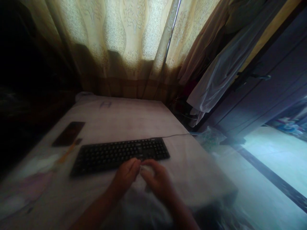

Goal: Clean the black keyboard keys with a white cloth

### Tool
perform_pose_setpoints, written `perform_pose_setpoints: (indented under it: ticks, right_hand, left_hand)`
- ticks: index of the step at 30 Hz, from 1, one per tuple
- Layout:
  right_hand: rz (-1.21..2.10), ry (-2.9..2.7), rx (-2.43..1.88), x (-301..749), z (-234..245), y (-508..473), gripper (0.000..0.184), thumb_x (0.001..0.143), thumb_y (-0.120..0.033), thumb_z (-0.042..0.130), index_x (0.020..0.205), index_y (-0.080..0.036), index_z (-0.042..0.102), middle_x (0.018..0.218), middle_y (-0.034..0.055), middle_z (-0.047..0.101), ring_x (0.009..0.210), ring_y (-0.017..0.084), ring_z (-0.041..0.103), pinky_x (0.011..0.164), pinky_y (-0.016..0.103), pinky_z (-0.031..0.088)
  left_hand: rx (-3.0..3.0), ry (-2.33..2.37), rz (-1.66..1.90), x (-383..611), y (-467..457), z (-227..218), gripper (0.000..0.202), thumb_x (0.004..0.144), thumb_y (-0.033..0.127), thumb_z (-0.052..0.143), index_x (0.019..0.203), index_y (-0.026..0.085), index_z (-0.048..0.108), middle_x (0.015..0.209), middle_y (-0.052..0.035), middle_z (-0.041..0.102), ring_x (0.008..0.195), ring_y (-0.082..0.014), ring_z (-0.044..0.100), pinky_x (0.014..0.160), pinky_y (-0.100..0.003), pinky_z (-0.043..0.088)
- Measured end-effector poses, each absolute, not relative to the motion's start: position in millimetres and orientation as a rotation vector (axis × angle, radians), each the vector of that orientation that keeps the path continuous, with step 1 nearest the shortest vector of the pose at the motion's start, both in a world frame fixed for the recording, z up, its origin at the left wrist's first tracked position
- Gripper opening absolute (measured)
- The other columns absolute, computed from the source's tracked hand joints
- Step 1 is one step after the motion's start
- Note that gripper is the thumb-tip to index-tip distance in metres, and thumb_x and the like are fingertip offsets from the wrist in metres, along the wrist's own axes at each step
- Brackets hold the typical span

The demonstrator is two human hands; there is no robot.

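Observation:
In front of me, a black keyboard lies at a slight slant on the cloth-covered table. My left hand is closed just off its near edge, fingers curled. Fingertip to fingertip with it, my right hand is closed in a pinch. Something small and whitish seems to be between the two hands, but blur and the fingers hide what it is. Left of the keyboard lies an orange-handled tool with a dark end, its kind unclear. Beyond that rests a dark, flat, phone-like slab.
White and pink material lies blurred at the table's left. The keyboard's cable runs off the right edge. Beyond stand a patterned curtain, hanging clothes and a door. A clear plastic bag is beside the table.

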State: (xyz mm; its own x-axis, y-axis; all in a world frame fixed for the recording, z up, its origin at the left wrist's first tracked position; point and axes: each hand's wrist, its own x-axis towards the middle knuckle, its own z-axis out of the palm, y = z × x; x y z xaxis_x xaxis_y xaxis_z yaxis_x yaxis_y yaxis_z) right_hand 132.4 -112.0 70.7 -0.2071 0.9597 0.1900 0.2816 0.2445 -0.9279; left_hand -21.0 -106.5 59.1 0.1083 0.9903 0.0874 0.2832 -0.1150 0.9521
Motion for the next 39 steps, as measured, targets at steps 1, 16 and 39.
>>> perform_pose_setpoints:
  ticks: [1, 16, 39]
  right_hand:
    - [1.002, -1.671, -1.177, 132.6, 70.0, -112.2, 0.017, 0.08, -0.026, 0.063, 0.095, -0.02, 0.069, 0.087, 0.0025, 0.074, 0.08, 0.019, 0.068, 0.075, 0.032, 0.055]
    - [1.205, -1.623, -1.164, 139.0, 45.7, -113.2, 0.034, 0.075, -0.024, 0.068, 0.108, -0.02, 0.066, 0.085, 0.0005, 0.07, 0.073, 0.017, 0.063, 0.064, 0.029, 0.053]
    - [0.923, -1.628, -1.136, 138.4, 55.2, -67.8, 0.016, 0.086, -0.031, 0.056, 0.084, -0.021, 0.069, 0.078, 0.0024, 0.069, 0.073, 0.017, 0.064, 0.067, 0.027, 0.051]
  left_hand:
    - [1.484, 1.284, 1.033, -20.2, -107.8, 59.3, 0.046, 0.092, 0.059, 0.037, 0.062, 0.024, 0.042, 0.049, 0.0061, 0.04, 0.045, -0.0115, 0.038, 0.045, -0.024, 0.033]
    - [1.151, 1.206, 0.95, -38.9, -127.9, 52.8, 0.045, 0.077, 0.065, 0.056, 0.074, 0.021, 0.051, 0.065, 0.0043, 0.051, 0.052, -0.0099, 0.046, 0.039, -0.019, 0.035]
    - [1.39, 1.28, 1.053, -11.2, -74.6, 55.0, 0.053, 0.089, 0.069, 0.031, 0.064, 0.025, 0.042, 0.05, 0.0063, 0.039, 0.045, -0.0126, 0.037, 0.045, -0.025, 0.033]
